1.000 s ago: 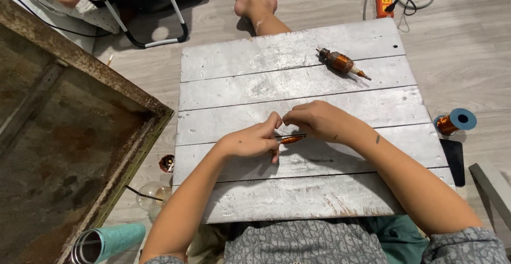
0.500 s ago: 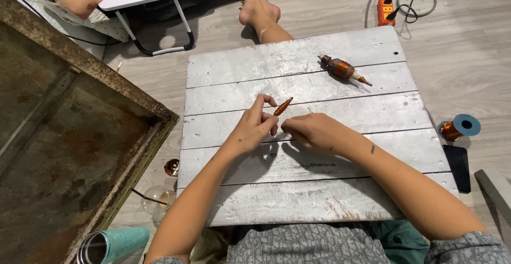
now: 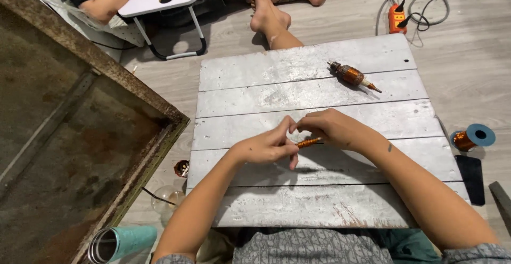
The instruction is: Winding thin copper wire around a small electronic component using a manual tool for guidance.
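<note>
Over the board's [image 3: 319, 210] middle, the left hand [image 3: 268, 148] and right hand [image 3: 331, 128] pinched 1 small copper-wound piece [image 3: 308, 142], fingertips meeting, wrists low.

Grey patterned short-sleeved shirt, bare forearms, small dark mark on right forearm.

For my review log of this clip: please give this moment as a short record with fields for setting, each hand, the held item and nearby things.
Setting: low table of grey painted wooden planks on a wood floor
Left hand: fingertips pinching the small copper-wound rod
Right hand: curled over the rod's other end
On table: copper-wound motor armature with shaft, lying apart from the hands
Floor, right side: blue spool of copper wire; orange power strip
Another person: bare feet beyond the table
</note>
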